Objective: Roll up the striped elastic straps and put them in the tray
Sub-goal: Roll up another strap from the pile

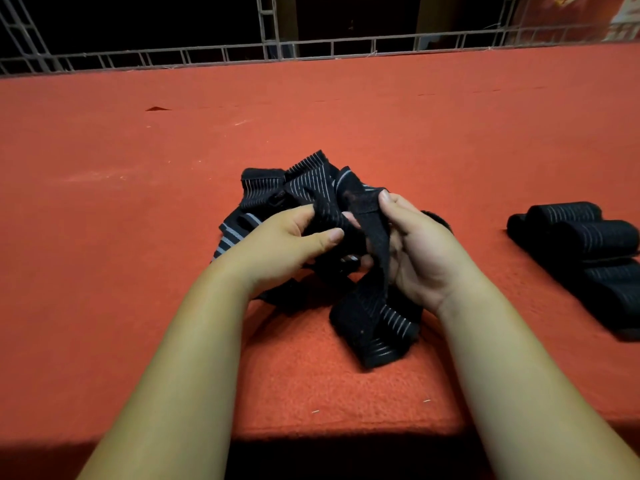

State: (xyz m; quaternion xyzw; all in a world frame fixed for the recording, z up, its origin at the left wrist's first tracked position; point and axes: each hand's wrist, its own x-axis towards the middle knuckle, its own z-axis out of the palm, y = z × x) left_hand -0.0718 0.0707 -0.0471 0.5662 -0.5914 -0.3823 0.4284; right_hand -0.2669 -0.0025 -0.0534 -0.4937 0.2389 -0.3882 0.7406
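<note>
A tangled heap of black elastic straps with thin white stripes (304, 188) lies in the middle of the red felt table. My left hand (287, 240) pinches one strap of the heap between thumb and fingers. My right hand (415, 244) grips the dark end of a striped elastic strap (374, 317), which hangs from the hand and folds onto the felt below. Several rolled straps (581, 233) lie side by side at the right. No tray can be made out under them.
The red felt table (138, 237) stretches far to the left and back. A grey metal lattice rail (311, 50) runs along its far edge, with darkness behind. The near table edge (346, 434) drops off just under my forearms.
</note>
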